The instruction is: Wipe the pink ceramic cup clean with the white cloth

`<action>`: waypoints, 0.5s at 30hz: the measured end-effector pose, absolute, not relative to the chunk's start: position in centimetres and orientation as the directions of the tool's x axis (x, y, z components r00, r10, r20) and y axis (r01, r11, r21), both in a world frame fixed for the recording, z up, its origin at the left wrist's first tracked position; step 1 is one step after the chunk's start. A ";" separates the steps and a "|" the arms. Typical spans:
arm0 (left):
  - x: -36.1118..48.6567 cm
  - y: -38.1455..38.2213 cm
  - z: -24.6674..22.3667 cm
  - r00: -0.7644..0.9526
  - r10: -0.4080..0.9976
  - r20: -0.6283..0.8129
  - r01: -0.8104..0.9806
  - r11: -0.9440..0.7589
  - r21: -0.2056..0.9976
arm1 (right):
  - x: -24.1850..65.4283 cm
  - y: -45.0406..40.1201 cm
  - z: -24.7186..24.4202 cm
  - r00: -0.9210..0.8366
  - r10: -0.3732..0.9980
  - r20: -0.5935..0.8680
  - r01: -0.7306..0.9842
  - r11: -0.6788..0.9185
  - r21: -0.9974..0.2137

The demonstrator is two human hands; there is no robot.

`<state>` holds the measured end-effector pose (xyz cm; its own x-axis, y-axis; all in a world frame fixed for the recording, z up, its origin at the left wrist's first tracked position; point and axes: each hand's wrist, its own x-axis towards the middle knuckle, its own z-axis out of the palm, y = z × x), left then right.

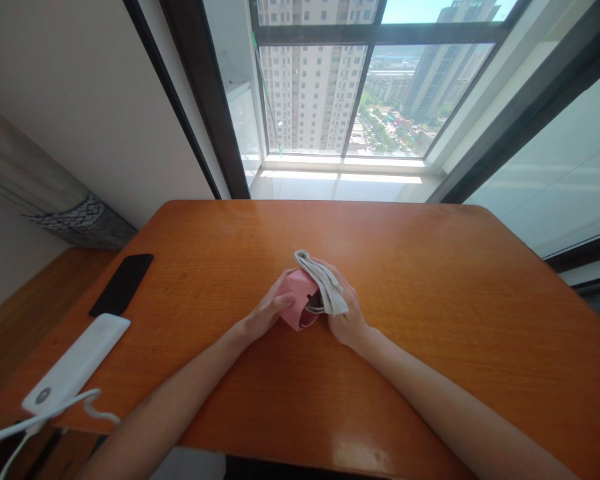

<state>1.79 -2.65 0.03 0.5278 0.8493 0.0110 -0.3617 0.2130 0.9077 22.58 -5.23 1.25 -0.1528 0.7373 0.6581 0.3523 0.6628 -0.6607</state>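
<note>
Wood table (420, 280): L hand (267, 310) curled on pink case (295, 300), R hand (347, 317) clasping white cloth (323, 283) against it. Loose grip risked cloth slipping.

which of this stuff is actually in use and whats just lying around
In use:
left hand on the pink case
right hand holding the white cloth

Lying about:
black smartphone
white power bank with white cable

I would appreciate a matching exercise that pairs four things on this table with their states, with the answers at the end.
Things:
1. Black phone
2. White power bank
3. Pink pouch
4. White cloth

States:
A. Held in the right hand
B. Trailing a white cable
C. Lying flat, no cable
D. Touched by the left hand

Pairs: 1-C; 2-B; 3-D; 4-A
</note>
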 end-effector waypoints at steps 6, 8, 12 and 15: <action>1.9 -2.6 0.1 0.503 0.864 0.036 -0.431 0.214 0.877 | 22.8 -5.3 1.0 -0.146 0.792 0.593 0.313 0.605 -0.732; 1.9 -2.6 0.1 0.500 0.865 0.037 -0.445 0.220 0.868 | 22.8 -5.3 1.0 -0.145 0.794 0.590 0.314 0.603 -0.733; 1.9 -2.6 0.2 0.490 0.870 0.045 -0.465 0.217 0.858 | 22.7 -5.2 1.0 -0.148 0.797 0.586 0.305 0.600 -0.739; 1.8 -2.6 0.1 0.477 0.877 0.053 -0.464 0.200 0.863 | 22.6 -5.2 1.0 -0.141 0.799 0.585 0.302 0.597 -0.743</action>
<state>1.84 -2.64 0.12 0.4768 0.8774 0.0532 -0.4642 0.1999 0.8629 22.65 -5.20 0.97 -0.1405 0.7988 0.5849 0.3023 0.5972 -0.7430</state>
